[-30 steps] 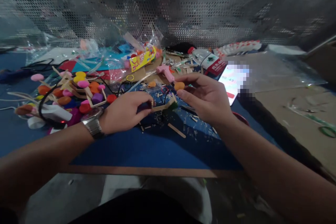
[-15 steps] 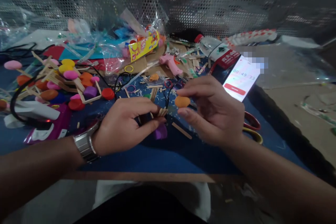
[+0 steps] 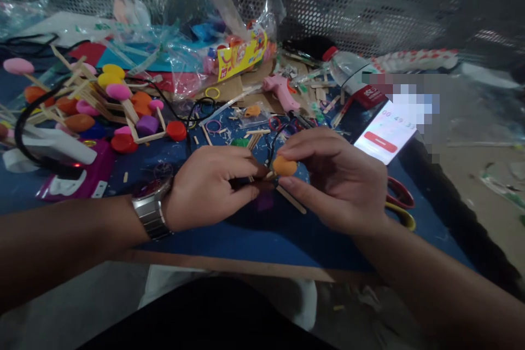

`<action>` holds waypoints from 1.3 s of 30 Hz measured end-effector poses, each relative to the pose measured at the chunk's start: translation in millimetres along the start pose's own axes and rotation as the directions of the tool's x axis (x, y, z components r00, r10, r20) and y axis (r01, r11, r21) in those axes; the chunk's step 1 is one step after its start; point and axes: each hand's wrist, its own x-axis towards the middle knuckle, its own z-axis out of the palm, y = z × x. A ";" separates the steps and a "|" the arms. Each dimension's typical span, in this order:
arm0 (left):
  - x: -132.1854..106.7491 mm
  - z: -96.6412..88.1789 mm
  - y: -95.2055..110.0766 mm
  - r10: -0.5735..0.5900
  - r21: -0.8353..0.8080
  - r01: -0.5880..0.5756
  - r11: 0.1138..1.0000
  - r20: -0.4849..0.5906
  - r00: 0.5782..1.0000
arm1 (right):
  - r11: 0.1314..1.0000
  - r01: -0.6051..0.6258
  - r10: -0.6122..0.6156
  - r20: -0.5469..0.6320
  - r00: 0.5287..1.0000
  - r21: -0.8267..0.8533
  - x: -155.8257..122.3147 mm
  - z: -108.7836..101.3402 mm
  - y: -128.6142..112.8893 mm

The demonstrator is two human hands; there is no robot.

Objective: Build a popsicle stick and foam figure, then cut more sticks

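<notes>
My left hand [image 3: 209, 186], with a metal watch [image 3: 150, 209] on its wrist, is closed around a small frame of thin wooden sticks [image 3: 258, 178] with a purple clay piece [image 3: 264, 200] under it. My right hand [image 3: 336, 178] pinches an orange clay lump [image 3: 284, 166] between thumb and fingers and holds it against the tip of the sticks. Both hands hover just above a blue mat [image 3: 246, 229] strewn with stick offcuts.
Stick-and-clay models [image 3: 110, 109] lie at the left beside a white and purple glue gun [image 3: 61, 153]. A pink glue gun [image 3: 281, 90], plastic bags [image 3: 229, 49], a water bottle [image 3: 348, 68], a lit phone [image 3: 389, 128] and scissors [image 3: 400, 202] lie behind and right. Perforated metal wall behind.
My right hand has brought the orange lump left until it meets the stick tip in my left hand. The view has tilted down slightly.
</notes>
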 end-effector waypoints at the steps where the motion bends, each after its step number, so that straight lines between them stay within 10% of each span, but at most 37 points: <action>1: 0.1 0.2 0.0 0.004 -0.002 -0.004 1.000 -0.009 1.000 | 1.000 -0.005 0.005 -0.008 1.000 0.004 0.4 0.4 -0.6; 39: -1.2 0.1 -1.3 0.031 0.042 -0.029 0.999 -0.042 0.999 | 0.996 -0.083 0.082 0.013 0.997 0.040 2.7 4.2 -2.2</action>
